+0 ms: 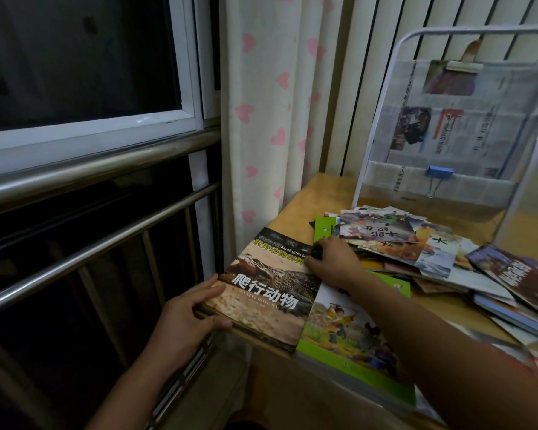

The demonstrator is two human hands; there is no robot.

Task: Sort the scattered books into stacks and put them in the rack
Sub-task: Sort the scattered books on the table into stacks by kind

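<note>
The left hand [187, 318] holds the near corner of the reptile book [267, 290], its grip curled round the edge. This book lies at the left edge of the surface [295, 203]. The right hand [333, 262] rests on its far corner with the fingers spread flat. Behind lies the book pile [416, 243], then the rack [454, 125].

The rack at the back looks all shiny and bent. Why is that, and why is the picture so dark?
Head view: the clear rack catches glare along its right edge, and the wide-angle lens curves its frame; the room is dim and the window is black; the books at the far right look blurred.
</note>
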